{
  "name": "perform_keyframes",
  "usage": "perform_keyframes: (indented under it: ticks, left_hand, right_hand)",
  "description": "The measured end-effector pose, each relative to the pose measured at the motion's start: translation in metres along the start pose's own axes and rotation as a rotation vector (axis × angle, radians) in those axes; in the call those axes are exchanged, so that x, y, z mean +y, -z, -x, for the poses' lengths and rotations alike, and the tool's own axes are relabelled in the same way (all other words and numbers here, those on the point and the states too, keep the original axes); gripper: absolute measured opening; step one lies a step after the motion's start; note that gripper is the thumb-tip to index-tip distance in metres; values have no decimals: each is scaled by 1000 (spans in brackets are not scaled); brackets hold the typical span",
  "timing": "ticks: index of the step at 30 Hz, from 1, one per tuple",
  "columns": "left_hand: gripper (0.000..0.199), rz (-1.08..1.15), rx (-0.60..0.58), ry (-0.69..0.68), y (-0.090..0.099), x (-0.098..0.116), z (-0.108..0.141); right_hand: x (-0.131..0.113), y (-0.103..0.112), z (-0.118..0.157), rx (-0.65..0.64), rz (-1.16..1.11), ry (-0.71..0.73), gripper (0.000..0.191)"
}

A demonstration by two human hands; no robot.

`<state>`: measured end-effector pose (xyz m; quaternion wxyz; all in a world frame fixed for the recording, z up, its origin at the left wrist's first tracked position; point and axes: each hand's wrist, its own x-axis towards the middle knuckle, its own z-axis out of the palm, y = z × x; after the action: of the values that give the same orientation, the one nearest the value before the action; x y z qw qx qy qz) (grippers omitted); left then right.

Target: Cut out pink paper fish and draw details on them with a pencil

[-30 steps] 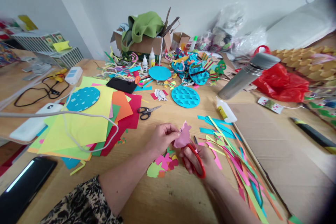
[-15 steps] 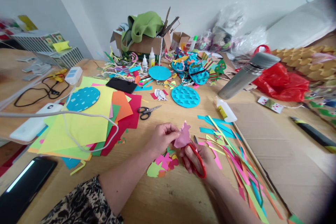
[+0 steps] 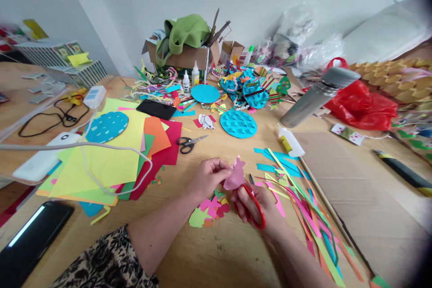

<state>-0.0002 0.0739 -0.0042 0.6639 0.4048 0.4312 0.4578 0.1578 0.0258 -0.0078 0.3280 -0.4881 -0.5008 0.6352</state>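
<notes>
Between thumb and fingers, my left hand [image 3: 216,173] pinches a small pink paper cutout [image 3: 235,176] with a wavy, fish-like outline. My right hand [image 3: 258,204] is closed around the red handles of a pair of scissors [image 3: 254,207]. The scissors meet the lower edge of the paper, and their blades are mostly hidden behind it. Below the hands, a little pile of cut paper shapes [image 3: 209,208] in pink, green, red and orange lies on the wooden table [image 3: 209,252]. Black-handled scissors [image 3: 189,144] rest beyond my left hand.
Colored paper sheets [image 3: 101,166] spread at left with a white cable [image 3: 148,168] across them. Paper strips [image 3: 313,220], cardboard [image 3: 357,180] and a glue bottle [image 3: 290,141] lie at right. A steel flask [image 3: 313,99] leans behind. Blue discs [image 3: 238,124] sit mid-table.
</notes>
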Motion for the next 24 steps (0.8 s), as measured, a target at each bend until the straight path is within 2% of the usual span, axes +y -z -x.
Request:
perform_keyframes:
  ticks: [24]
  left_hand:
    - [20, -2, -8, -2, 1, 0, -1]
  right_hand:
    - [13, 4, -3, -14, -19, 32, 44]
